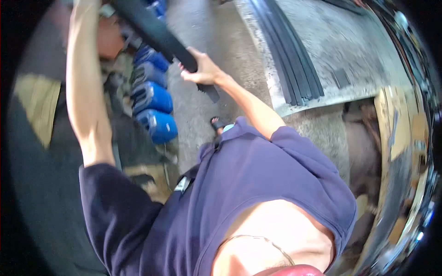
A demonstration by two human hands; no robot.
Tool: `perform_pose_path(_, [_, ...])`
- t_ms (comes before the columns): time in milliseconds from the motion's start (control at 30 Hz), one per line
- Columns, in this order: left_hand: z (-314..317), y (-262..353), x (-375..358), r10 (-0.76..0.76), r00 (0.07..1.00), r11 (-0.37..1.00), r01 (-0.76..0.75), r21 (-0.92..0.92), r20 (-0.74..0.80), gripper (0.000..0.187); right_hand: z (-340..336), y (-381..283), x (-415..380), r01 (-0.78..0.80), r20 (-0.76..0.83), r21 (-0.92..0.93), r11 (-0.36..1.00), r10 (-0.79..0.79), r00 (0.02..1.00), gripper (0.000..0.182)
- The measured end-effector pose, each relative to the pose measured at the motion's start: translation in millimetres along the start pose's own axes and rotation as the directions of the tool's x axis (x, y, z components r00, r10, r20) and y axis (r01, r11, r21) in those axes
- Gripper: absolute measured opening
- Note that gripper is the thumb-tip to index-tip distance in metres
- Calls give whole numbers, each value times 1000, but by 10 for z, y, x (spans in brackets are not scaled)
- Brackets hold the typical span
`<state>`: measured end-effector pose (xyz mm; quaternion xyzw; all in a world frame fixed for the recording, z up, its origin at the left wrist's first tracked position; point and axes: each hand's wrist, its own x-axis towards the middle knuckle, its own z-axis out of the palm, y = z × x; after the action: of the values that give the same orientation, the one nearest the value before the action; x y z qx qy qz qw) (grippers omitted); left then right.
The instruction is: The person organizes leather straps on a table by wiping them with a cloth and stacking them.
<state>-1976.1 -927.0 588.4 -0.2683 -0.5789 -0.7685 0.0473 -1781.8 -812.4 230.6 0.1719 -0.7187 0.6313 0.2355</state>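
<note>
My right hand [201, 70] is closed around a bundle of long, flat black strips [154, 32], gripping it near its lower end. The bundle slants up to the top left and leaves the frame there. Below the hand, the strip ends hang at slightly different lengths. My left arm stretches up along the left side, and its hand lies beyond the top edge, so what it holds is hidden. More long black strips [290, 55] lie side by side on a pale, worn tabletop [359, 46] to the right.
Several blue plastic jugs [159, 126] stand in a row on the concrete floor [193, 119], left of my foot. A small dark piece [341, 78] lies on the tabletop. Cardboard sheets [391, 124] stand at the right, and a tan panel [39, 106] is at the left.
</note>
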Motion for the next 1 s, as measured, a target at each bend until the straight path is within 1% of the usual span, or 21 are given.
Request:
perform_pose_path(67, [-554,-290,259,-65,977,990,87,107,-201,42,-111,-77,146,-32,31,-86,996,35,999,71])
perform_pose_path(100, [-774,-475,296,-125,939,976,174,131,-320,45,-152,-124,194,-76,63,-90,993,81,995,70])
perform_pose_path(167, [-1244,-813,481,-374,918,926,378,5,-132,65,-210,-177,350,-191,131,-118,975,206,970,68])
perform_pose_path(200, [-1351,-964,552,-464,868,886,454,-93,-178,66,-221,-160,414,-279,150,-157,947,302,941,68])
perform_pose_path(267, [-2041,-1757,956,-696,717,666,670,-328,52,85,-252,-139,611,-402,200,-244,883,451,870,67])
perform_pose_path(300, [-2328,-2194,1127,-734,668,594,720,-358,126,85,-267,-145,654,-449,201,-278,849,509,837,67])
perform_pose_path(367, [-2193,-2554,1040,-757,646,602,749,-278,102,74,-306,-39,707,-487,207,-306,818,557,804,67])
perform_pose_path(400, [-2462,-3031,1185,-835,467,238,783,-574,292,67,-297,25,716,-516,216,-313,797,589,779,67])
perform_pose_path(467, [-2009,-3168,837,-878,443,310,817,-486,184,59,-324,97,768,-630,227,-301,716,696,682,63])
perform_pose_path(533, [-2225,-4010,927,-880,441,301,804,-512,175,54,-328,136,812,-637,166,-316,703,702,693,59])
perform_pose_path(567, [-2332,-4406,918,-920,330,162,810,-563,211,51,-359,183,874,-667,219,-290,686,726,651,67])
perform_pose_path(600, [-2321,-4697,871,-933,342,232,808,-542,109,49,-356,207,913,-677,209,-287,678,734,647,67])
perform_pose_path(633, [-2204,-4719,734,-945,286,172,845,-506,158,46,-367,224,971,-731,218,-294,616,788,576,68])
perform_pose_path(667, [-2146,-4805,594,-933,335,279,902,-329,129,46,-405,276,1118,-762,242,-314,566,824,513,68])
perform_pose_path(733, [-2050,-5245,490,-912,408,383,825,-415,-31,55,-388,264,1315,-785,165,-315,534,845,509,55])
perform_pose_path(767, [-1953,-5161,434,-950,304,251,874,-416,65,58,-414,315,1407,-802,167,-341,491,871,462,59])
perform_pose_path(800, [-1867,-5306,383,-966,256,237,819,-523,-38,61,-430,263,1576,-791,154,-359,496,867,474,68])
perform_pose_path(833, [-1874,-5448,308,-966,257,221,797,-561,-15,63,-428,338,1697,-811,157,-461,362,932,327,82])
perform_pose_path(867, [-1742,-5449,308,-990,138,132,749,-650,-41,66,-423,373,1746,-758,57,-584,291,946,319,91])
perform_pose_path(933, [-1791,-5922,181,-979,56,-114,648,-753,196,71,-475,497,1958,-799,63,-576,173,984,167,88])
perform_pose_path(1000, [-1624,-5989,109,-978,36,-139,616,-775,204,68,-585,497,2319,-875,123,-434,215,976,178,73])
